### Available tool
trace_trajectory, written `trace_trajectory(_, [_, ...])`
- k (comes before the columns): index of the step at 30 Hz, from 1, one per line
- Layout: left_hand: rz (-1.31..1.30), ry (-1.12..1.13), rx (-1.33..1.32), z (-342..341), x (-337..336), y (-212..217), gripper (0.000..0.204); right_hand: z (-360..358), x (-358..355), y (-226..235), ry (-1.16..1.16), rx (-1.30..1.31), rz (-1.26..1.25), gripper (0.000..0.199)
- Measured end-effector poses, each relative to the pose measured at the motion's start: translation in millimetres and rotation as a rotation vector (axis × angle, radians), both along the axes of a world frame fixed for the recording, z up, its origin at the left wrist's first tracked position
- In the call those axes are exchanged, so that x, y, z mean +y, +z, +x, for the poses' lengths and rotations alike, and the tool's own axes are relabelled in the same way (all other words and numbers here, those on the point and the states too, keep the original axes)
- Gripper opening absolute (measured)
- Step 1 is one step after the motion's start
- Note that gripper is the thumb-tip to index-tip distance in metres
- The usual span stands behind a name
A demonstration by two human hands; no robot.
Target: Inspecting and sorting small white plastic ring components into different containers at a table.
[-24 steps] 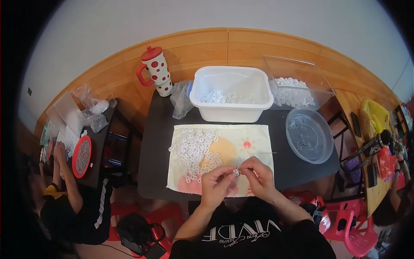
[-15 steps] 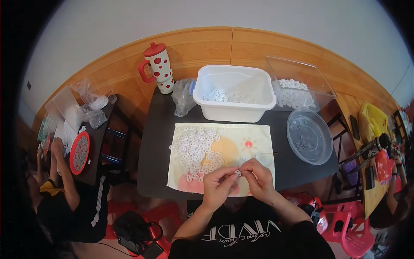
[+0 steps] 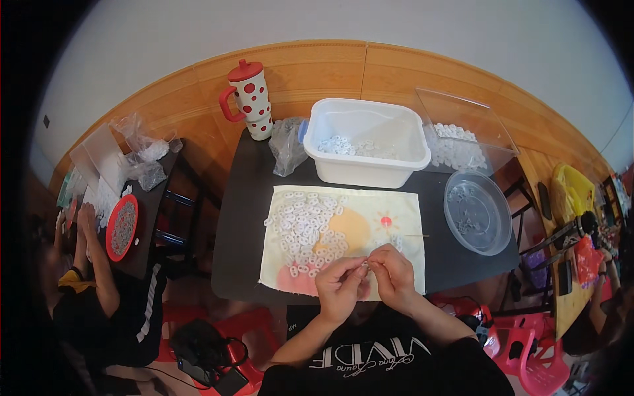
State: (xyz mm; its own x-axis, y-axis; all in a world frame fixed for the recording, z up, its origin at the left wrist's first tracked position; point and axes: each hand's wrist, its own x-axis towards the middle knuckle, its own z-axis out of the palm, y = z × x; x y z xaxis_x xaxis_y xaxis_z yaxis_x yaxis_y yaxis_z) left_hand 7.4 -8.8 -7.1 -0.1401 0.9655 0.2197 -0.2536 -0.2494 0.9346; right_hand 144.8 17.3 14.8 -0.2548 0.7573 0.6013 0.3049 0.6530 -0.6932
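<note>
My left hand (image 3: 339, 288) and my right hand (image 3: 394, 274) meet fingertip to fingertip above the near edge of a pale yellow cloth (image 3: 411, 264). Both pinch a small white oval piece (image 3: 365, 263), mostly hidden by the fingers. To the left of my hands, many white oval pieces with two holes (image 3: 307, 228) are spread over the cloth. Beyond my right hand, a few small clear pieces (image 3: 396, 241) lie on the cloth near a thin stick (image 3: 416, 235), which reaches toward its right edge.
A white tub (image 3: 366, 173) holding small pieces stands behind the cloth. Right of it are a clear box of white pieces (image 3: 456, 148) and a round clear container (image 3: 492, 249). A dotted tumbler (image 3: 254, 99) and a plastic bag (image 3: 288, 146) stand back left. Another person's hands (image 3: 87, 221) work at the left table.
My hands stay together with fingers shifted slightly, and the white piece now shows less between them. The whole view has moved a little.
</note>
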Motion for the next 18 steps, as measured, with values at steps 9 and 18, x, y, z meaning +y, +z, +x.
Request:
trace_trajectory(9, [-0.067, -0.038, -0.099, -8, 4, 1, 0.018, 7, 0, 8, 0.124, 0.341, -0.576, 0.016])
trace_trajectory(18, [-0.061, 0.132, -0.116, -56, 2, -1, 0.015, 34, 29, 16, 0.005, -0.209, -0.146, 0.024])
